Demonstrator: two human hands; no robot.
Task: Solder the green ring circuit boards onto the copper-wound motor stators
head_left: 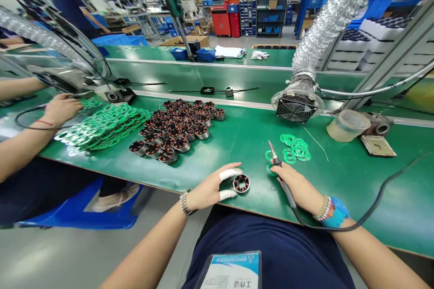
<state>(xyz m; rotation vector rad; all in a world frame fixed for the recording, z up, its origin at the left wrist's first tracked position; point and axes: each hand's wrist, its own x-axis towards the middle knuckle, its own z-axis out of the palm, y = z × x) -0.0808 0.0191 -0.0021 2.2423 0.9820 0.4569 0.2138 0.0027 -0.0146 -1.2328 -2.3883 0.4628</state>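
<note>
Green and smooth beneath both hands: a long, glossy worktop (244, 135). Beyond the right hand, a crinkled silver foil duct (328, 22), ending in a round black fan (295, 109). Far left of the left hand, a layered heap of flat green ring boards (105, 126), with a co-worker's hand (63, 109) at its left end. Between that heap and the left hand, a close cluster of round metal-rimmed, copper-wound cores (176, 126).

Left hand (208, 187): part open, thumb and forefinger curved apart, tips at the rim of one separate core; impossible to tell whether gripping it or only resting there. Right hand (300, 185): closed around a dark-handled soldering iron (277, 161), pointing away from the body, tip upward in view.

Farther right of that hand, a squat, cloudy beige pot (348, 125). Just past its fingers, a loose scatter of thin green rings (297, 148), with a couple more beside the iron. Smaller, between both hands and near the table's front edge, the single copper-wound core (242, 189). Smallest, white finger covers (228, 194) on the left thumb and forefinger.
</note>
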